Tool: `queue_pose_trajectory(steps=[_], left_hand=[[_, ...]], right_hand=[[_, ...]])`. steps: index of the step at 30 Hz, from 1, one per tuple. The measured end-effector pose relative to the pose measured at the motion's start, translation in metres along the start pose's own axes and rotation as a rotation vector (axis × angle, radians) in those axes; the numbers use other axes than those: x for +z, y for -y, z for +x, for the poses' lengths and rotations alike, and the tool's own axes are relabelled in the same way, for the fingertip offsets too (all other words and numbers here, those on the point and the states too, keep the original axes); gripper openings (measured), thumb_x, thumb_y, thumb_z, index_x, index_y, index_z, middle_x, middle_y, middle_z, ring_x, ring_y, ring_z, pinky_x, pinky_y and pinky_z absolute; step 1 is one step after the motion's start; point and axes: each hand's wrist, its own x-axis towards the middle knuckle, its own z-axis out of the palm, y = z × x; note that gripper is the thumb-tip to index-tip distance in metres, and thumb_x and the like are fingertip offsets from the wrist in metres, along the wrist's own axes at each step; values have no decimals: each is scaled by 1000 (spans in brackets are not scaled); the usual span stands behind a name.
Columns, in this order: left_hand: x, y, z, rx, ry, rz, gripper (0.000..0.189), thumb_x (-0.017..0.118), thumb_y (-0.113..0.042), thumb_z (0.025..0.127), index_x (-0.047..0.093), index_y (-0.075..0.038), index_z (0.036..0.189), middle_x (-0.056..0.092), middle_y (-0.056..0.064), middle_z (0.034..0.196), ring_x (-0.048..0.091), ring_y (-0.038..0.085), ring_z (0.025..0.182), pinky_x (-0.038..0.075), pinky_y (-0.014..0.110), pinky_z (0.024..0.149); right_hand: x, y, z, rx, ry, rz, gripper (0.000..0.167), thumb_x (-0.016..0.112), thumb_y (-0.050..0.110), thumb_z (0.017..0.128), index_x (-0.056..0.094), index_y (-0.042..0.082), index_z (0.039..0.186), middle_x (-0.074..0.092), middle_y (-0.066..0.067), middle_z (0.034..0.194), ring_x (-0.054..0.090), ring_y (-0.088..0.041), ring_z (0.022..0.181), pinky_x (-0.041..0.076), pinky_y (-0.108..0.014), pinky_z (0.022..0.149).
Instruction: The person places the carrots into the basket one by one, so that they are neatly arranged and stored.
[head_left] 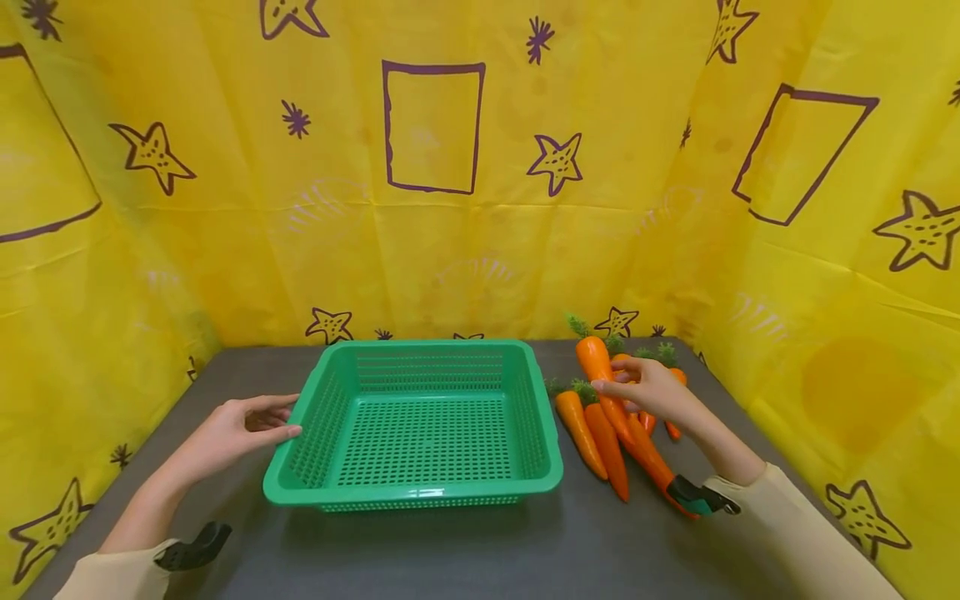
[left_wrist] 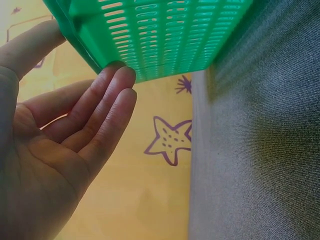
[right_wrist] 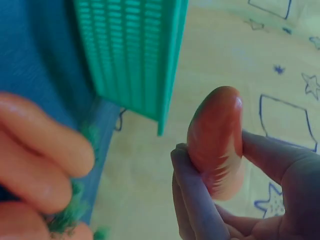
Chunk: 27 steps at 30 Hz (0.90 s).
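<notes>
A green plastic basket (head_left: 427, 492) with slotted walls stands on the dark table. At its left rim is my left hand (head_left: 243, 429), thumb at the edge; the left wrist view shows the other fingers (left_wrist: 117, 107) beneath the rim, by the side wall. To the basket's right, my right hand (head_left: 648, 387) pinches an orange carrot (head_left: 595, 360) with a green leafy top, thumb on one side and fingers on the other. In the right wrist view this carrot (right_wrist: 220, 135) is seen end-on, raised over the others. More carrots (head_left: 577, 429) lie beneath and around that hand.
A yellow cloth (head_left: 465, 250) printed with purple stars and frames hangs behind and along both sides. The grey table (head_left: 420, 558) extends in front of the basket. Dark straps (head_left: 197, 546) are at both wrists, over light sleeves.
</notes>
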Motion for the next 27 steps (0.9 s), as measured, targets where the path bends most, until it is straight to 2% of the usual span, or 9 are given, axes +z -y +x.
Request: queue_pose_trajectory(steps=[11,19,27], left_hand=[[-1,-1,1,11,1,-11,57,67,-37,88,54,-6,134,68,7,107,63,1,88,52,23,72],[-2,0,2,14,2,-4,57,67,-37,88,54,-5,133,68,7,107,64,2,87,52,24,72],[-3,-2,2,-4,5,13,59,67,-40,87,55,-5,132,68,8,108,63,2,88,52,24,73]], right_hand=[[7,27,16,67,61,92,83,66,51,85,37,-3,142,53,-24,132,65,-23,99,56,-36,80],[15,50,21,55,108,166,82,67,46,85,35,-2,142,53,-23,132,65,-19,94,55,-38,83],[27,65,33,49,137,189,80,68,43,86,34,-4,142,53,-23,130,65,-23,99,55,-39,83]])
